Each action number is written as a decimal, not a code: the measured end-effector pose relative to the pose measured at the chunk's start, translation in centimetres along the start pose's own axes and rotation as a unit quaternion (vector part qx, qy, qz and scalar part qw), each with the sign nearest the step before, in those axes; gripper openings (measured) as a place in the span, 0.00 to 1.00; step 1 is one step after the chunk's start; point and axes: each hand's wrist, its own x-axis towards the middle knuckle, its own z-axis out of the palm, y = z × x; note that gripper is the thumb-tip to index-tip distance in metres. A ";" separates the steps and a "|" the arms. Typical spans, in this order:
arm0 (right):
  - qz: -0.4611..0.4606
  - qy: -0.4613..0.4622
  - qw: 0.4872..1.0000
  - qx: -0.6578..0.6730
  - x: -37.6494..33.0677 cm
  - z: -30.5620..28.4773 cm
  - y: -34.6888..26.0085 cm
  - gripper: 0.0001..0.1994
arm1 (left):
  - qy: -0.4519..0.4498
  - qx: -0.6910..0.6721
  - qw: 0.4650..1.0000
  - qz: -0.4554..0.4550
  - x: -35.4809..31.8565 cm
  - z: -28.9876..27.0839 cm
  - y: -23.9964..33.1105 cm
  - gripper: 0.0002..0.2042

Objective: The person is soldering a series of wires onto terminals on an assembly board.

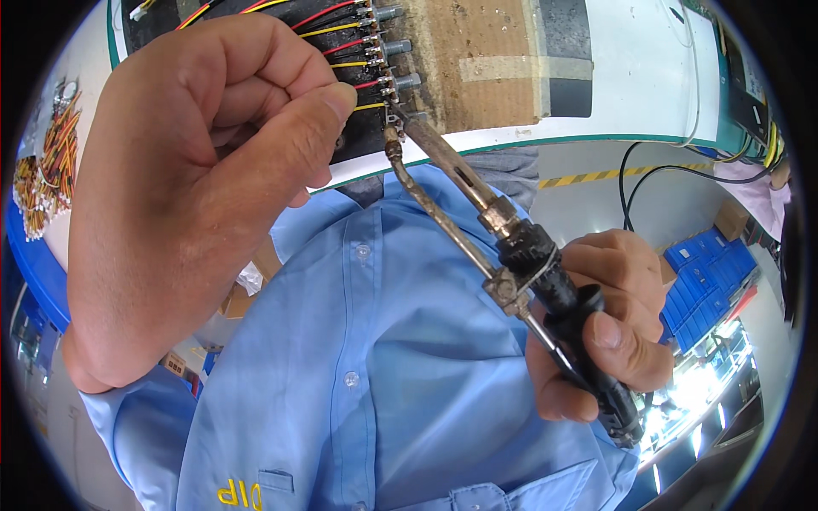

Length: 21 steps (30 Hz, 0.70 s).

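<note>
My right hand (613, 324) is wrapped round the black handle of a soldering iron (439, 157). A thin metal solder-feed tube (439, 217) is clamped alongside the iron. Both tips meet at the nearest of several small metal-shafted components (409, 82), which look like potentiometers, in a row. My left hand (221, 145) is closed, thumb and forefinger pinching a yellow wire (370, 106) whose end reaches the terminal by the iron's tip. Red and yellow wires (341, 51) run left from the other components. The joint itself is partly hidden by the tips.
The row sits between a black mat (362, 146) and a stained cardboard sheet (486, 68) on a white, green-edged table (643, 94). Bundles of coloured wires (51, 162) lie at the left. Blue bins (707, 277) stand at the right. A black cable (626, 183) hangs beyond the table edge.
</note>
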 end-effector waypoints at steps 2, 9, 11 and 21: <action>0.000 -0.001 1.000 0.001 0.0 -0.1 0.0 0.27 | -0.008 0.007 1.000 -0.007 0.2 -0.1 0.2 0.07; -0.015 0.008 1.000 0.005 0.0 0.2 0.2 0.26 | 0.003 0.001 1.000 0.002 0.0 0.3 0.2 0.07; -0.011 0.003 1.000 0.006 0.0 0.1 0.2 0.26 | -0.007 0.018 1.000 0.004 0.1 -0.1 -0.2 0.07; -0.011 0.007 1.000 -0.004 0.0 -0.3 -0.2 0.27 | -0.008 0.011 1.000 0.016 0.1 -0.2 -0.5 0.08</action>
